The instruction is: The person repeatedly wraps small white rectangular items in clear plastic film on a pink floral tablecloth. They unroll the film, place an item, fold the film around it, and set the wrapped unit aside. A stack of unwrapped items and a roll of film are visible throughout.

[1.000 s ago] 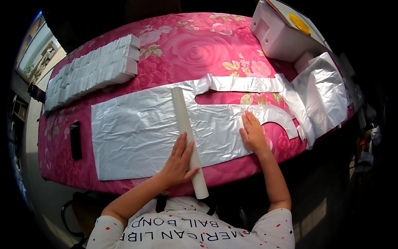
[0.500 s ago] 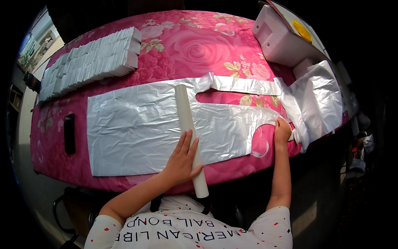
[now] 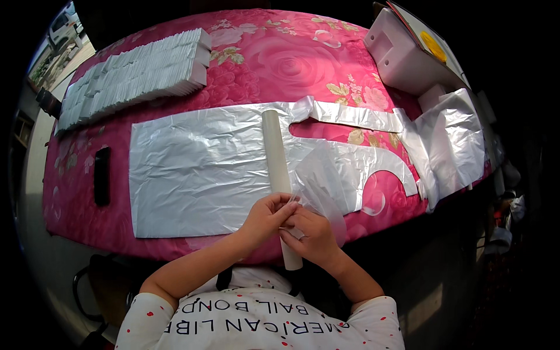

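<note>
A silvery-white stack of vest-shaped plastic bags [image 3: 192,169], with cut-out handles at its right end, lies flat across the table. A pale roller tube [image 3: 274,146] rests crosswise on it, its near end reaching past the stack's front edge. One thin, see-through plastic bag [image 3: 318,181] is pulled up off the stack and bunched right of the tube. My left hand [image 3: 267,220] and my right hand [image 3: 315,234] meet over the tube's near part, fingers closed on this bag. The fingertips partly hide each other.
Folded white packets [image 3: 134,76] stand in a long row at the back left. A black oblong object [image 3: 102,176] lies at the left. Crumpled silvery plastic [image 3: 449,146] hangs at the right edge, before a white foam box [image 3: 396,55]. A pink flowered cloth [image 3: 291,64] covers the table.
My right hand has moved left from the handle end, drawing the thin bag back toward the tube. My left hand has left its flat rest on the tube and now pinches the bag.
</note>
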Motion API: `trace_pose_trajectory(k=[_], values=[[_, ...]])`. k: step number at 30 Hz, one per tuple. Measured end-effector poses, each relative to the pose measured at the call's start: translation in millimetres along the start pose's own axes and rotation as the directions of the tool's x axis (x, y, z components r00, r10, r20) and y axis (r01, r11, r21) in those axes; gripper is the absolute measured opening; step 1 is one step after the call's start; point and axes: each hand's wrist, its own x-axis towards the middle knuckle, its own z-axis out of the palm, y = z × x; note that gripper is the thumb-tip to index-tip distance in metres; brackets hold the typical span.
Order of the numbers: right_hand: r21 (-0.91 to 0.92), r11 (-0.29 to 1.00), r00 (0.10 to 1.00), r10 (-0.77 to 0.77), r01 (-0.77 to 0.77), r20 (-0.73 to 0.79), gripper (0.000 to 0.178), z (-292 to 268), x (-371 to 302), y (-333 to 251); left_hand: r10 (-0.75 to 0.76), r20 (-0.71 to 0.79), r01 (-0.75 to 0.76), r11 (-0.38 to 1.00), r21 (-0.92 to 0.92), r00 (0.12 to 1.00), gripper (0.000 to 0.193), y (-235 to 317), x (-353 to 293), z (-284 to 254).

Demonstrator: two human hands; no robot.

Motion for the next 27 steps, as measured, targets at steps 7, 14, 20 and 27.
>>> trace_pose_trajectory(k=[7,14,20,27], values=[[-0.207,0.931,0.938,0.25,-0.301,-0.242,0.059,-9,15,-12,-0.018,-0.05,0.017,1.0,-0.021,0.999,0.021,-2,-8,-16],[0.479,0.58,0.745,0.591,-0.658,0.308,0.041,-72,17,47,-0.065,-0.151,0.058,0.997,-0.049,0.986,0.014,-12,-5,-30],[0.115,0.655,0.634,0.754,-0.747,-0.175,0.038,-221,-2,148,-0.138,-0.16,0.137,0.99,-0.018,0.977,0.014,-9,0,-35],[-0.171,0.785,0.802,0.569,-0.595,-0.18,0.027,-110,-12,55,-0.19,-0.233,0.187,0.982,-0.035,0.954,0.015,-9,-7,-49]])
